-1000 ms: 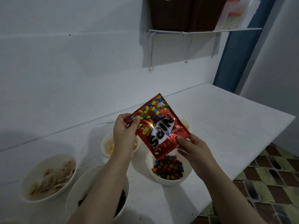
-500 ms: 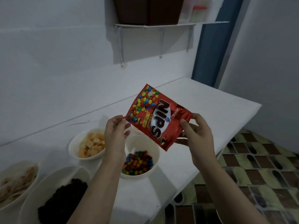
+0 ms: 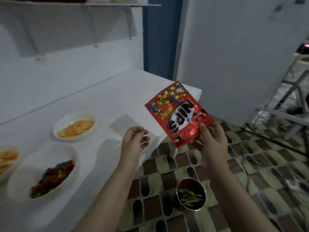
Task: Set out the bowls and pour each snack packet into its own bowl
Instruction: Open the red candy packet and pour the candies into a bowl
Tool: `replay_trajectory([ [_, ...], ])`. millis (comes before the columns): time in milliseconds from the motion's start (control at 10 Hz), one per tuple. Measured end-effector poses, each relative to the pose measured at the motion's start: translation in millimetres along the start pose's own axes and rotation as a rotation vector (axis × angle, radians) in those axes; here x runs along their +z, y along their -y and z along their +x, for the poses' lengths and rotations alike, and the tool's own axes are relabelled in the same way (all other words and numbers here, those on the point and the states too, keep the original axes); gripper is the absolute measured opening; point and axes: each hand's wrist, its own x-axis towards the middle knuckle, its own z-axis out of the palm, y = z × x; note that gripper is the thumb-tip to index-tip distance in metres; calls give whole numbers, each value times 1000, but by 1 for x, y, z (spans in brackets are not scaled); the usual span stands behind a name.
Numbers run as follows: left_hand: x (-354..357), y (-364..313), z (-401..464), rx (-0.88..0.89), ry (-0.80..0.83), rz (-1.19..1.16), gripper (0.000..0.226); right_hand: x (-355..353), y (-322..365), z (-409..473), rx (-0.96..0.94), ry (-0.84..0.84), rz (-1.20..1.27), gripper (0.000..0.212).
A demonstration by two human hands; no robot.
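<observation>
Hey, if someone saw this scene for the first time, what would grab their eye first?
The shiny red Nips candy packet, upside down in the right hand beyond the white table. Then the white bowl of coloured candies at the table's near left, and the metal bin on the patterned floor below.

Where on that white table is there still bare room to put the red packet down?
The far end of the table, between the chips bowl and the table's corner, is bare apart from a flat pale sheet. The near left is crowded: the candy bowl and another chips bowl sit close together.

Chips bowl [image 3: 74, 125] behind candy bowl [image 3: 43, 173], seemingly apart.
</observation>
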Motion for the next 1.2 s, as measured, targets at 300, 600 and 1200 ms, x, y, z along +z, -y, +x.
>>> replay_trajectory([
  [300, 75, 131, 10, -404, 184, 178, 17, -128, -86, 50, 225, -420, -30, 10],
  [600, 65, 261, 46, -485, 281, 412, 20, -224, -278, 73, 586, -663, -202, 37],
  [1200, -26, 491, 138, -296, 383, 574, 29, -248, -564, 123, 780, -544, 158, 54],
])
